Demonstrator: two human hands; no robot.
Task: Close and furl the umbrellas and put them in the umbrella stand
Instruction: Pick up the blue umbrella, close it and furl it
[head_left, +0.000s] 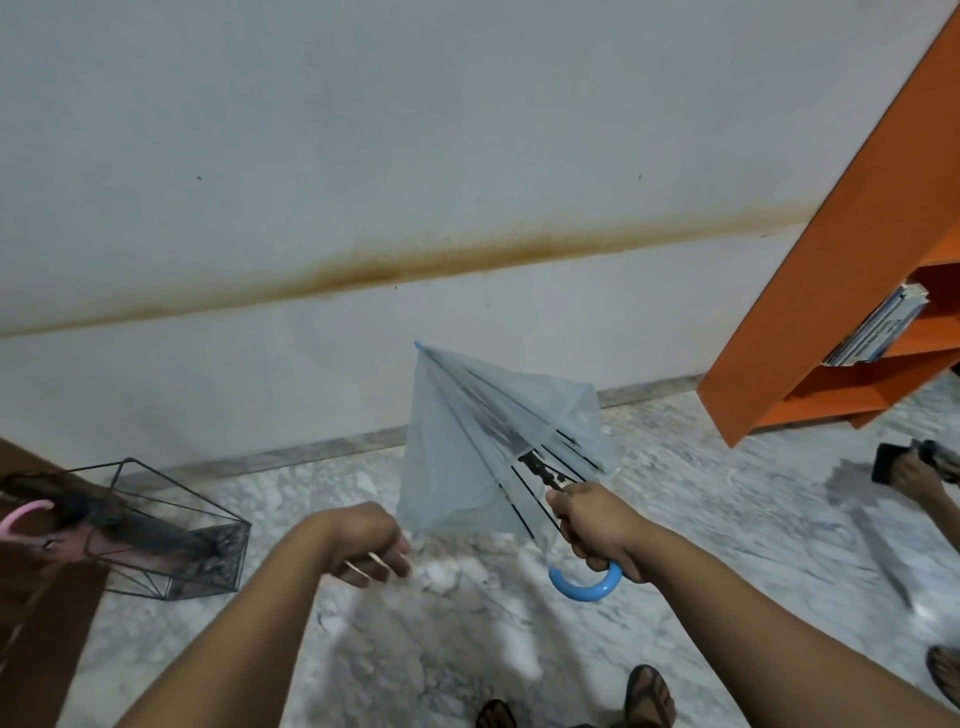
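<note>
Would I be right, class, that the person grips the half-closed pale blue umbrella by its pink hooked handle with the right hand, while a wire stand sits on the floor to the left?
Not quite. The head view shows the handle of the pale blue umbrella is blue, not pink. The rest holds: the right hand grips it, and the wire stand sits on the floor to the left.

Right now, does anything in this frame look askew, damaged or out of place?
The wire umbrella stand at left looks tilted rather than upright, with a pink-handled umbrella already in it. A brown stain band runs along the wall. The blue umbrella, held by the right hand, is only half collapsed.
</note>
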